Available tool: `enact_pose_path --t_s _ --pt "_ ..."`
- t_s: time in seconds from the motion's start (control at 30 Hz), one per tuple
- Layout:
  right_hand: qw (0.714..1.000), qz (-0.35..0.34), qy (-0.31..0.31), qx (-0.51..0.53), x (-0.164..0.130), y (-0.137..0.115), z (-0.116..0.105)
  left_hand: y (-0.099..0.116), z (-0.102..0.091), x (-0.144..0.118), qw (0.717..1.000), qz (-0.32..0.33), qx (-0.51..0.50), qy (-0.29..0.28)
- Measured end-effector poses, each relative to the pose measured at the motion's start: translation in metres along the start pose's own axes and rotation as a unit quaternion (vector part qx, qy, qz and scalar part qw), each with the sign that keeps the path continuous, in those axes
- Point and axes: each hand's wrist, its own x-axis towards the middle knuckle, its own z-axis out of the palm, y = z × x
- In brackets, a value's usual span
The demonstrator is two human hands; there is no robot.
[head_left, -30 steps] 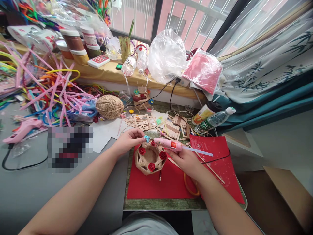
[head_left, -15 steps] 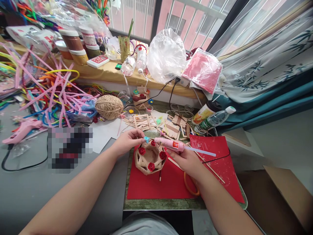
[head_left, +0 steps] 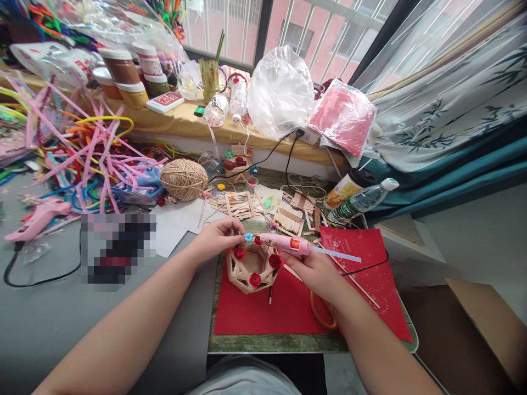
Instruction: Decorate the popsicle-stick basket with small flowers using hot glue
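Glue gun (head_left: 284, 243) clamped in right fingers (head_left: 300, 264), aimed at blue flower (head_left: 248, 237) pinched in left fingers (head_left: 234, 240); twine basket (head_left: 247, 287) near both. Likely gluing step; next move wants steady pinch.

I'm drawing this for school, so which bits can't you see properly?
All in the head view:
Pink glue gun: its handle is hidden by the right hand.
Blue piece: too small to tell whether the glue gun's tip touches it.
Blocky patch on the grey mat: blurred, so what's there can't be told.
Cardboard box: cut off by the right edge.
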Motion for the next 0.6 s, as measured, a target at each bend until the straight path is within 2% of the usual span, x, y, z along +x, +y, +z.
enact_pose_path --t_s 0.17,0.4,0.6 --pt "1.000 0.011 0.011 -0.020 -0.003 0.007 0.000 -0.001 0.000 0.001 1.000 0.007 -0.006 0.005" --pt "1.000 0.009 0.009 0.002 -0.002 0.004 0.000 -0.002 -0.002 0.001 1.000 0.008 -0.007 0.002" --pt "0.992 0.039 0.035 0.116 -0.008 0.013 0.002 0.003 -0.002 0.002 1.000 0.005 -0.004 0.029"
